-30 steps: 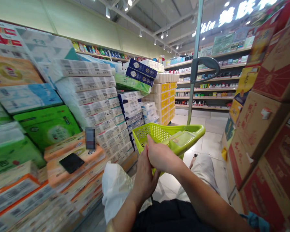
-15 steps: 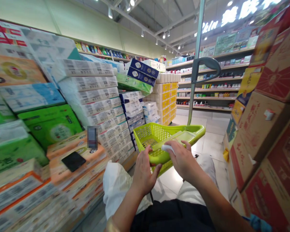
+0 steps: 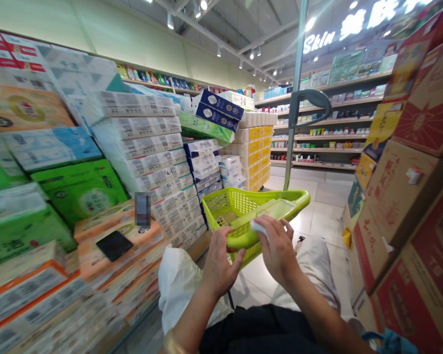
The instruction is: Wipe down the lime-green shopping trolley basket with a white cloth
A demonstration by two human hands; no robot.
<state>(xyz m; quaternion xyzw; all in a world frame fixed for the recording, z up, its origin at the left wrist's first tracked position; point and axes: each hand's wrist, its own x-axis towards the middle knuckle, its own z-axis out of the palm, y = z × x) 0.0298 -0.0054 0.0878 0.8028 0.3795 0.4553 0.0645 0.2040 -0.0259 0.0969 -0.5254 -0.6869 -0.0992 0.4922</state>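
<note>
A lime-green plastic shopping basket (image 3: pixel 227 204) with lattice walls rests tilted in front of my knees, its handle (image 3: pixel 300 198) to the right. My left hand (image 3: pixel 221 263) grips the basket's near rim, thumb below and fingers above. In my right hand (image 3: pixel 278 250) is a small white cloth or tissue (image 3: pixel 259 227), pinched and pressed against the rim beside a clear label holder (image 3: pixel 278 209). The palm side of my right hand is hidden from view.
Stacked tissue packs (image 3: pixel 155 162) rise at the left, with a black flat object (image 3: pixel 114 245) lying on an orange pack. Cardboard cartons (image 3: pixel 406 191) line the right. A metal pole (image 3: pixel 293 142) with a grey handle stands behind the basket, and stocked shelves (image 3: pixel 328 123) lie farther back.
My right hand has shifted slightly along the basket's rim with the white cloth or tissue. The basket has moved a little to the left, while my left hand keeps its hold.
</note>
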